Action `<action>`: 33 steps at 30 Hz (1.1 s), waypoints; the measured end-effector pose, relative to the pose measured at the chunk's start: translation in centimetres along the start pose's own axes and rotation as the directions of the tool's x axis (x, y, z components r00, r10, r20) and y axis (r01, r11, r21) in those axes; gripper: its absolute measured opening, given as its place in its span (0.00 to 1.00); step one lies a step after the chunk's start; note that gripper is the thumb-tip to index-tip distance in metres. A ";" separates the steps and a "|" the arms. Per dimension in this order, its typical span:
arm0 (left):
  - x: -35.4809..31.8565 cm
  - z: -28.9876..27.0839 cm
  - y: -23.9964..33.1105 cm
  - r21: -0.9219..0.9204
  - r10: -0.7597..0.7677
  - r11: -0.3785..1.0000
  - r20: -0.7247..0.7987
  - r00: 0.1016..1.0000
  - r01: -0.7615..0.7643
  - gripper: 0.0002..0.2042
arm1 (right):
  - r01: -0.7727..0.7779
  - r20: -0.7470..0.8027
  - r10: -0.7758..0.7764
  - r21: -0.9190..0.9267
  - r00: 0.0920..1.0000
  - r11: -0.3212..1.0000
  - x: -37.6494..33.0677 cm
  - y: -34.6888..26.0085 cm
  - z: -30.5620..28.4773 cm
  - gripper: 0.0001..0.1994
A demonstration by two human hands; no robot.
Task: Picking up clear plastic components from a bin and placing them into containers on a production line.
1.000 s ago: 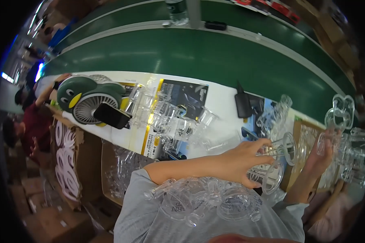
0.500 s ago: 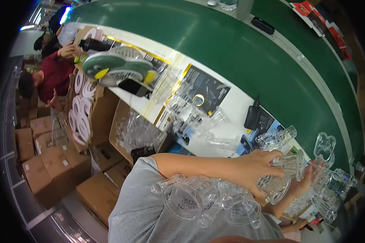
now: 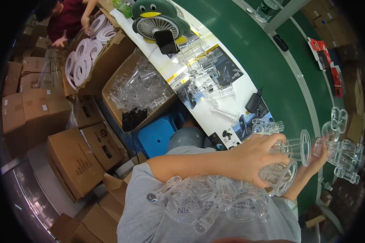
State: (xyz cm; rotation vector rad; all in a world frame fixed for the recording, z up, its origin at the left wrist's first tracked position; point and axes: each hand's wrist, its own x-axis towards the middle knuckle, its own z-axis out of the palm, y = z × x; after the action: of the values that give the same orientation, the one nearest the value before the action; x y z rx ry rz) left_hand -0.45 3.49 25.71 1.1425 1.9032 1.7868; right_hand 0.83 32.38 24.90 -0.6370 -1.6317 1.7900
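My left hand (image 3: 262, 158) is curled around clear plastic parts with round flared rims (image 3: 280, 178), one of which faces down by my chest. To its right, my right hand (image 3: 319, 156) grips another cluster of clear plastic parts (image 3: 344, 156), with a looped clear piece standing up from it. More clear plastic parts (image 3: 215, 198) lie bunched against my grey shirt, below my left forearm. Some fingers of both hands are hidden behind the see-through pieces. Just beyond my left hand, a few clear pieces (image 3: 267, 126) rest at the table edge.
Clear parts (image 3: 209, 77) are spread over the white table (image 3: 241, 103) beside a black adapter (image 3: 254, 103), a phone (image 3: 166, 41) and a penguin-shaped fan (image 3: 157, 22). An open carton (image 3: 107, 91) holds clear pieces. White rings (image 3: 83, 60) fill another, near a co-worker. A blue stool (image 3: 156, 139) stands below.
My view has turned, so the table and cartons sit differently and the blue stool shows. Both hands keep their hold; the right hand's cluster appears higher and farther from my chest.
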 end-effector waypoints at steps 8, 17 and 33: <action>0.8 -2.8 -0.1 -0.019 -0.050 0.998 0.089 0.995 0.052 0.33 | -0.059 0.013 0.060 -0.049 0.998 0.997 -1.0 3.2 -1.9 0.26; 6.6 -4.4 0.3 -0.089 0.066 0.996 0.521 0.851 -0.023 0.35 | 0.016 -0.407 -0.026 -0.029 0.913 0.999 -9.5 -0.7 -2.3 0.30; 7.8 5.0 4.8 -0.263 0.276 0.961 0.898 0.342 -0.084 0.32 | 0.090 -0.951 -0.188 -0.171 0.245 0.981 -28.5 -4.7 -7.3 0.26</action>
State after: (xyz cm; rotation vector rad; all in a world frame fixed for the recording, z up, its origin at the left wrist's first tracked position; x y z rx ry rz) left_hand -0.38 12.07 31.59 1.8071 0.8873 0.8744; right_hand 26.23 16.96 26.96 -1.2628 -0.7789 0.7548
